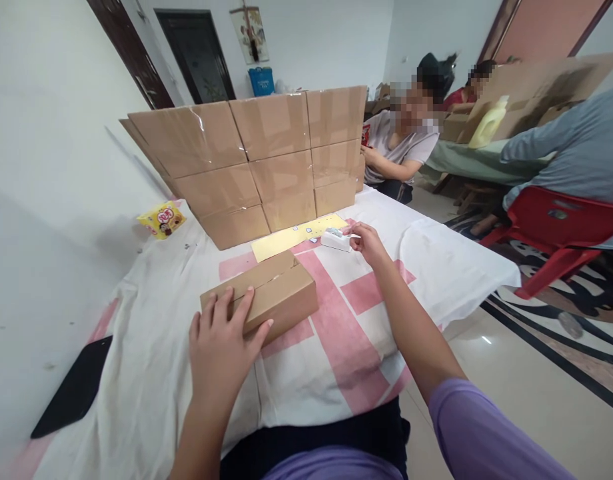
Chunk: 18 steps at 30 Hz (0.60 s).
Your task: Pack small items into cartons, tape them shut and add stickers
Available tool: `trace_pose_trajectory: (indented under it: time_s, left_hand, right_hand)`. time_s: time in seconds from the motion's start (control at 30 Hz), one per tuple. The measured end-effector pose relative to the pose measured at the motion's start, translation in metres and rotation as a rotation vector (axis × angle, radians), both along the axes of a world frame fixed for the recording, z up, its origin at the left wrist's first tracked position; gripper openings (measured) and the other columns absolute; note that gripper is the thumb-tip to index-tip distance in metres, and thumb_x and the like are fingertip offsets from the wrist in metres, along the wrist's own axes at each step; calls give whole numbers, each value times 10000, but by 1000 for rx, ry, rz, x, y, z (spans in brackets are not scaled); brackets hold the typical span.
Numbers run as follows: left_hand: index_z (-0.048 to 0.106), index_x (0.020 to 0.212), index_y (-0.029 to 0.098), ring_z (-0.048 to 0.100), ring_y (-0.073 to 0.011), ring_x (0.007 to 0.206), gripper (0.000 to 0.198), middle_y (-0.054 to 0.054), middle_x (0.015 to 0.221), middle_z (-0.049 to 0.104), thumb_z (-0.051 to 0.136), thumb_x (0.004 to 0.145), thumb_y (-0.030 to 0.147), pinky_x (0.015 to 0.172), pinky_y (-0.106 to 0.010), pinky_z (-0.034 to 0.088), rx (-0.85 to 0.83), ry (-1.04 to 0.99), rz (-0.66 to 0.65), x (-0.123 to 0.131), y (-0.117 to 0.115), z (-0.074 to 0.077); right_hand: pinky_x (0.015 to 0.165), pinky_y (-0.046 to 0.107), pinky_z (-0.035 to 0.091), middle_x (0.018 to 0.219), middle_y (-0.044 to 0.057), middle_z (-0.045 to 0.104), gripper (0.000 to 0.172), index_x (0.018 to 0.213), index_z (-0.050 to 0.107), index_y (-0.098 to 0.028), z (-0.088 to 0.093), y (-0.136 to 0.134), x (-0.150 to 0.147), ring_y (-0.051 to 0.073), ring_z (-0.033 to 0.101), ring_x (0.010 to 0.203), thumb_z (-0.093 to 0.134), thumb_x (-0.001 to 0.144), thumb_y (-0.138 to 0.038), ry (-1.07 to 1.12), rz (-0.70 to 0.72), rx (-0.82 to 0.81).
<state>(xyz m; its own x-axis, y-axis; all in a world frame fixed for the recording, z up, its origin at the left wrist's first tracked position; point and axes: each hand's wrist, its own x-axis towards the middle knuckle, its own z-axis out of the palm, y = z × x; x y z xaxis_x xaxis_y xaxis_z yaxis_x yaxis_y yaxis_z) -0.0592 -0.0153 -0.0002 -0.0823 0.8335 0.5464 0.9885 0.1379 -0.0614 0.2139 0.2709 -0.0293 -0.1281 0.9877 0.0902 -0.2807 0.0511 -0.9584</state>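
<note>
A small brown cardboard box (274, 290) lies on the table's pink-and-white cloth (336, 333), its top flaps closed but unsealed. My left hand (221, 343) rests flat on the box's near end with fingers spread. My right hand (369, 243) reaches farther out, its fingers pinched on a small white tab at the end of a white dispenser-like device (335, 239). The device sits beside a yellow backing sheet (291, 237) that carries a few small white labels.
A wall of several taped cardboard boxes (266, 157) stands at the back of the table. A yellow snack packet (162, 219) lies at the left, a black flat object (74, 387) near the front left. Other people sit at the right by a red chair (561, 227).
</note>
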Motion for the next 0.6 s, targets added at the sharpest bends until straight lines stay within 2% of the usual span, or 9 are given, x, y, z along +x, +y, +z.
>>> trace_pose_trajectory:
  time_s: [0.13, 0.23, 0.33, 0.47, 0.53, 0.6]
  left_hand:
    - [551, 1424, 164, 491, -444, 1252, 548, -232, 1397, 535, 480, 960, 446, 1068, -643, 334, -95, 26, 115, 37, 0, 17]
    - [551, 1427, 171, 543, -417, 1122, 591, -211, 1228, 601, 542, 919, 474, 1064, -664, 309, -168, 23, 73, 48, -2, 34]
    - [580, 1400, 195, 541, -389, 1108, 666, -178, 1161, 612, 617, 851, 571, 1046, -622, 345, -252, -27, -114, 26, 0, 47]
    - [526, 1432, 239, 436, -330, 1337, 680, -117, 1452, 513, 573, 872, 623, 1114, -491, 364, -423, -203, -456, -24, 12, 58]
    - [512, 1433, 273, 409, -291, 1376, 623, -64, 1530, 459, 558, 901, 592, 1100, -434, 397, -492, -273, -547, -38, 18, 63]
    - [556, 1379, 293, 462, -278, 1307, 562, -45, 1471, 513, 552, 907, 598, 1029, -423, 455, -511, -305, -576, -37, 23, 68]
  right_hand:
    - [394, 223, 205, 845, 20, 716, 209, 700, 502, -191, 18, -23, -12, 53, 440, 405, 680, 706, -300, 6, 106, 91]
    - [408, 229, 195, 832, 26, 725, 253, 713, 505, -196, 35, -42, -22, 62, 446, 405, 708, 728, -347, -17, 154, 112]
    - [421, 234, 202, 830, 27, 736, 280, 729, 512, -201, 55, -63, -31, 60, 428, 401, 729, 745, -376, -51, 216, 132]
    - [428, 247, 194, 878, 44, 759, 277, 734, 527, -198, 81, -93, -41, 62, 435, 381, 730, 780, -381, -120, 320, 129]
    - [429, 254, 210, 926, 59, 768, 260, 731, 550, -191, 91, -105, -45, 64, 452, 378, 719, 805, -374, -198, 385, 108]
    - [431, 254, 229, 935, 65, 770, 239, 733, 579, -184, 97, -115, -51, 64, 471, 387, 714, 825, -358, -299, 454, 74]
